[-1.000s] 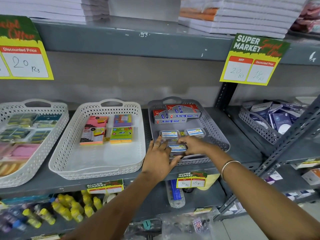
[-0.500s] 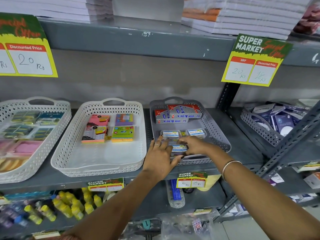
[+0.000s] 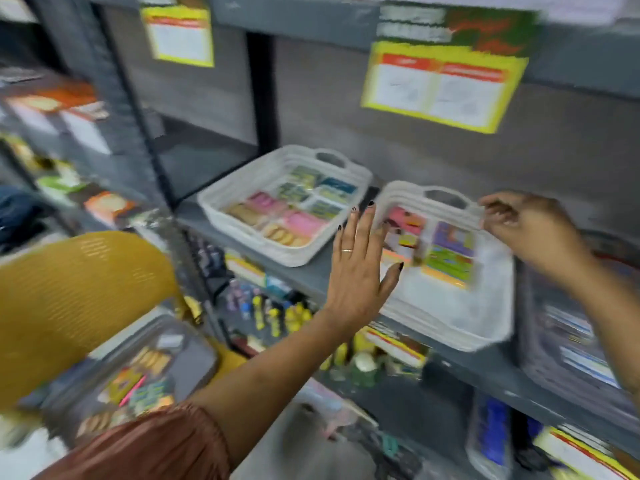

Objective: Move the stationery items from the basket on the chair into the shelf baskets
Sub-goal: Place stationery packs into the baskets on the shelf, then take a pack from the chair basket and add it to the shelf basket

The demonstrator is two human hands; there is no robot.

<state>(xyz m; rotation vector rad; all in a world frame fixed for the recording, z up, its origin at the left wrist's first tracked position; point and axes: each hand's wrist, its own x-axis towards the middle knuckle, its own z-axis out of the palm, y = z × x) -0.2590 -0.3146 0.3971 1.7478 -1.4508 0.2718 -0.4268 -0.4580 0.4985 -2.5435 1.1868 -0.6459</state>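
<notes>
The view is blurred by motion. My left hand (image 3: 360,268) is flat and open, fingers spread, in front of the left edge of a white shelf basket (image 3: 453,317) holding colourful sticky-note packs (image 3: 446,258). My right hand (image 3: 530,226) hovers over that basket's far right rim with fingers loosely curled and nothing in it. A second white basket (image 3: 242,199) with pink and green packs sits to the left on the same shelf. The grey basket (image 3: 568,341) with boxed items lies at the far right. Down at the lower left, a grey basket (image 3: 194,362) of mixed stationery rests on a yellow chair (image 3: 79,289).
Grey metal shelving (image 3: 485,372) runs across the view, with a dark upright post (image 3: 135,109) at the left. Yellow price cards (image 3: 440,88) hang from the shelf above. The lower shelf holds glue bottles (image 3: 277,313) and packets. A rust-coloured sleeve (image 3: 149,448) covers my left upper arm.
The camera has swung left and down, bringing the chair and its basket into view. Both hands have left the grey shelf basket and now hang empty over the white sticky-note basket.
</notes>
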